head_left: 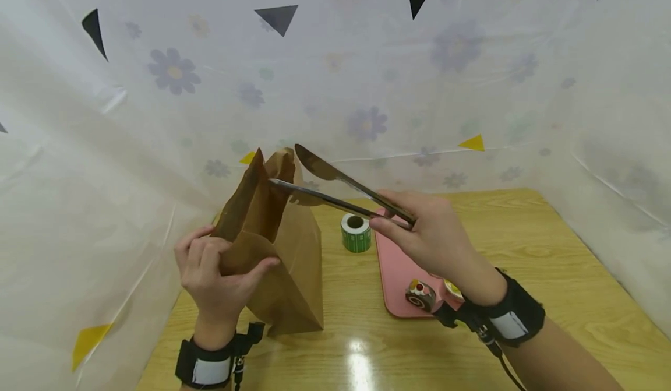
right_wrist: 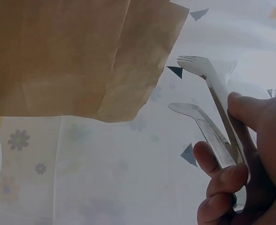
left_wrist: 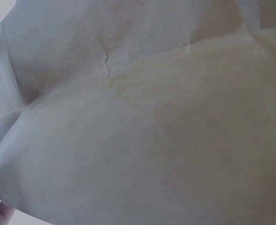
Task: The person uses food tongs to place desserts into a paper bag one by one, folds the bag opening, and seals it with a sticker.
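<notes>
A brown paper bag (head_left: 299, 263) stands tilted on the table, its mouth spread apart. My left hand (head_left: 220, 274) grips the bag's near rim, with the thumb on the outer side; in the left wrist view the paper (left_wrist: 142, 131) fills nearly everything. Metal tongs (head_left: 362, 196) are held in my right hand (head_left: 432, 233), arms apart, with nothing between their tips. One tip is at the bag's mouth and the other is above and beside it. The right wrist view shows the tongs' forked end and smooth end (right_wrist: 208, 89) beside the bag (right_wrist: 81, 61).
A pink tray (head_left: 393, 280) lies to the right, partly under my right arm. On it are a chocolate roll cake piece (head_left: 420, 295) and another small item (head_left: 452, 289), partly hidden. A roll of green labels (head_left: 356, 233) stands between bag and tray. Patterned curtains surround the wooden table (head_left: 524, 251).
</notes>
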A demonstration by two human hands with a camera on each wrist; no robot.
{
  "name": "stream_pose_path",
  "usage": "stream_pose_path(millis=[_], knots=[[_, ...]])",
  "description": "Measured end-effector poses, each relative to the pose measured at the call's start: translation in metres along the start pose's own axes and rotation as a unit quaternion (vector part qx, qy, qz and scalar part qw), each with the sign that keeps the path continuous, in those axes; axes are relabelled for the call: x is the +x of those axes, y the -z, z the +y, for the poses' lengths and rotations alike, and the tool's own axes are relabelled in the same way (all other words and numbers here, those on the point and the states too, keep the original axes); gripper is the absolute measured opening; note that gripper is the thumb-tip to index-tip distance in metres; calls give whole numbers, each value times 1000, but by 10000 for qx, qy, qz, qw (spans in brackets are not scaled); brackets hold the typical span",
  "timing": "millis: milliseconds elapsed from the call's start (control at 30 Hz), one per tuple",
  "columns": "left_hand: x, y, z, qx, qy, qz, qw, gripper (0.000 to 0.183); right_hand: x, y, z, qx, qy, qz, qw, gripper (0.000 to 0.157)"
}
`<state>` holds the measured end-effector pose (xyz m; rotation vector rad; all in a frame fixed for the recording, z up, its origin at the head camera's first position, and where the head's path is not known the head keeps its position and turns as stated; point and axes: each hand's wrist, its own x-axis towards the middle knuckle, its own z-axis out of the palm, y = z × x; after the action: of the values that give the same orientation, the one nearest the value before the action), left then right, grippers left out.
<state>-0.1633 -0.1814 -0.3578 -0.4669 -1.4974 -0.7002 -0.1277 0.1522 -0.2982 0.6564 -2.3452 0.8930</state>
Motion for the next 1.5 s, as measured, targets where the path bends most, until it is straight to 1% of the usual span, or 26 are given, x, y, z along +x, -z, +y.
stream_pose_path(millis=[167, 400, 633, 800, 900, 967, 1033, 1100, 1200, 1367, 1500], knots=[[1, 0, 0, -36, 4, 24, 10000, 85, -4, 4, 4, 11, -175, -25, 9998, 48], [3, -1, 1, -57, 10, 107, 9999, 85, -11, 9, 16, -296, -228, 82, 9993, 46], [4, 0, 1, -68, 10, 148, 9999, 85, -23, 20, 30, -468, -469, -16, 9978, 46], [6, 1, -1, -55, -10, 162, 9999, 85, -31, 26, 41, -708, -465, -22, 9964, 42], [5, 2, -1, -51, -9, 169, 9998, 85, -36, 28, 45, -717, -430, -89, 9965, 38], [4, 3, -1, -51, -13, 168, 9998, 85, -42, 29, 47, -708, -427, -235, 9963, 38], [3, 3, -1, -44, -14, 164, 9999, 85, -50, 30, 50, -663, -469, -447, 9957, 31], [3, 3, -1, -45, -9, 164, 9999, 85, -59, 32, 53, -584, -640, -745, 9935, 29], [3, 3, 0, -50, -15, 161, 9999, 85, -75, 35, 61, -529, -977, -1181, 9868, 26], [4, 2, 0, -39, -40, 145, 9999, 85, -98, 40, 78, -790, -1502, -1662, 9714, 36], [4, 3, -1, -23, -51, 115, 9999, 85, -113, 41, 88, -904, -1761, -1864, 9623, 44]])
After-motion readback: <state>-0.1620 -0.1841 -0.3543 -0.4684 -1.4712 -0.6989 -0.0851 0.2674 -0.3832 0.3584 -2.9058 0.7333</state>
